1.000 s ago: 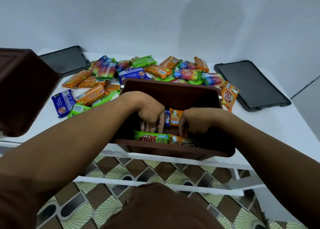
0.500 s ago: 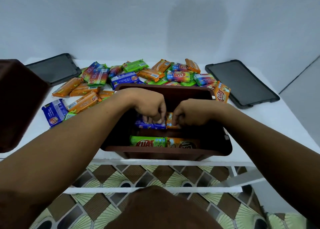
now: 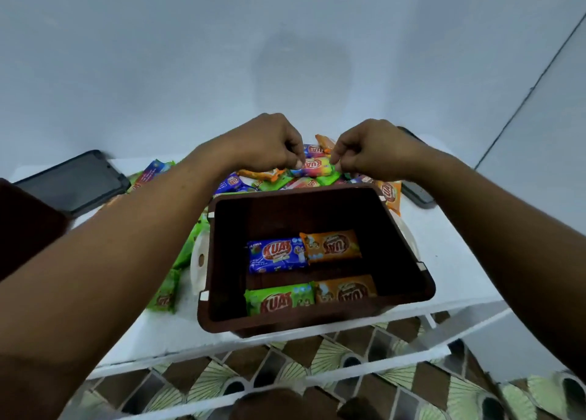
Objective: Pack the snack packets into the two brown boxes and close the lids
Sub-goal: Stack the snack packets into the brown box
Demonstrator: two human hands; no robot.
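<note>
Snack packets (image 3: 276, 254), four of them, lie flat in the open brown box (image 3: 317, 319); beyond it, at the loose pile (image 3: 263, 173), left hand (image 3: 269, 143) and right hand (image 3: 374, 146) each pinch an end of one rainbow-coloured packet (image 3: 312, 165).

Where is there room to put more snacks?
Bare: the white table right of the brown box, and the strip between its two packet rows. Crowded: the snack pile behind, where left hand and right hand pinch a rainbow packet.

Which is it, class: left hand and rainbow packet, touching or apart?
Touching: the head view shows the left hand pinching the rainbow packet by its end.
</note>
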